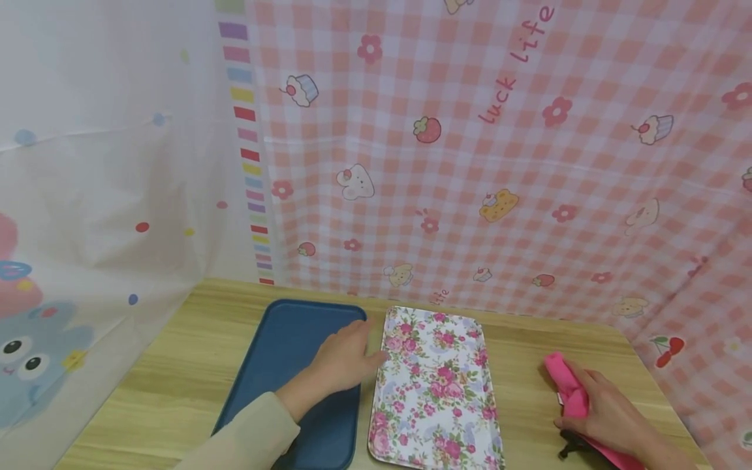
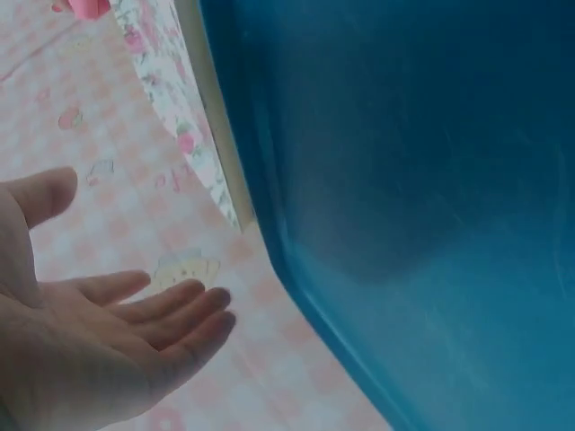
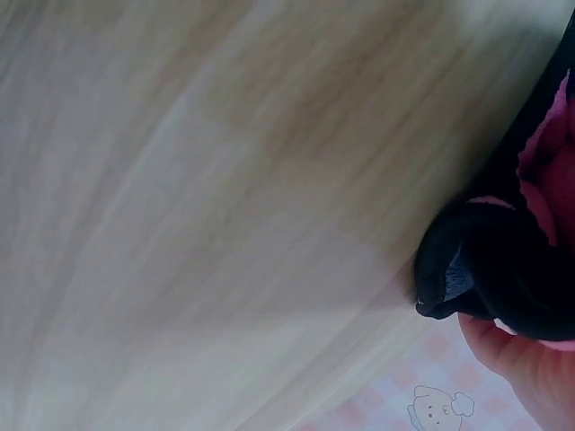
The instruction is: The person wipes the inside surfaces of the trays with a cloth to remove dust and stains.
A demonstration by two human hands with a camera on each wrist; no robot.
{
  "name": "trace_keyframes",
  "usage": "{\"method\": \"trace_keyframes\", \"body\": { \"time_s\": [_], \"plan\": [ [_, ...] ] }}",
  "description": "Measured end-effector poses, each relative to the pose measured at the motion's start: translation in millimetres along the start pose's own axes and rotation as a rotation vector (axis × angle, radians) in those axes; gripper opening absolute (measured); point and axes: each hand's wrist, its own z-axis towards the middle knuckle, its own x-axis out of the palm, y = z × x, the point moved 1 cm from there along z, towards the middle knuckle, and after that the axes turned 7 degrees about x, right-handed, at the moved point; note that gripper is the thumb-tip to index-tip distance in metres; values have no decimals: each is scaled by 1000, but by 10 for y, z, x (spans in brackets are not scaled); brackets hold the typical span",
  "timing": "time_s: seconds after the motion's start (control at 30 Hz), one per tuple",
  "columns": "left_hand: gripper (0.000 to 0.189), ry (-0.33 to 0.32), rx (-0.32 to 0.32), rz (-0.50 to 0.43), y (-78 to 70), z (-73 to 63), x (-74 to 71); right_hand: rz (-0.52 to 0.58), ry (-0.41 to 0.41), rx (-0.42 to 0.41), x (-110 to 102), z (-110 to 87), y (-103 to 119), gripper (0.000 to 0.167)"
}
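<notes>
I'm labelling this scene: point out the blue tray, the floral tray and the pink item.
Blue tray [image 1: 288, 346]: head view, on its bare inner surface.
Floral tray [image 1: 436, 386]: head view, middle of its patterned surface.
Pink item [image 1: 562, 375]: head view, its far end.

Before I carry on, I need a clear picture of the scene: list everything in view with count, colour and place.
Table: one, light wood-grain, below.
Blue tray: one, dark blue, left on the table.
Floral tray: one, white with pink flowers, mid-table.
Soft item: one, pink and black, at right.
Checked cloth: at least one, pink and white, behind and right.
White cloth: one, coloured dots, left.
Sleeve: one, pale, left forearm.
Left hand: one, over the blue tray.
Right hand: one, gripping the soft item.
</notes>
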Motion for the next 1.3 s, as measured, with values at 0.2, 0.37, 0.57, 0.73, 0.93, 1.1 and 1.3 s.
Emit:
{"method": "trace_keyframes", "body": {
  "time_s": [0.2, 0.37, 0.57, 0.73, 0.93, 1.1, 1.3],
  "plan": [
    [55, -13, -68, -65, -59, 52, 89, 41, 2, -14, 18, -9, -7, 115],
    [26, 28, -160, -179, -87, 102, 166, 48, 2, -14, 31, -13, -10, 113],
    [17, 37, -232, -284, -116, 133, 233, 64, 2, -12, 37, -16, 3, 108],
    [30, 39, -233, -325, -91, 143, 327, 70, 17, 6, 25, -23, 16, 105],
    [16, 44, -184, -284, -117, 167, 421, 66, -6, -11, 13, -42, -5, 92],
    [19, 40, -202, -263, -152, 197, 440, 51, -20, -20, 3, -42, -35, 80],
    [13, 22, -212, -317, -148, 197, 431, 64, -36, -31, -2, -37, -46, 78]
  ]
}}
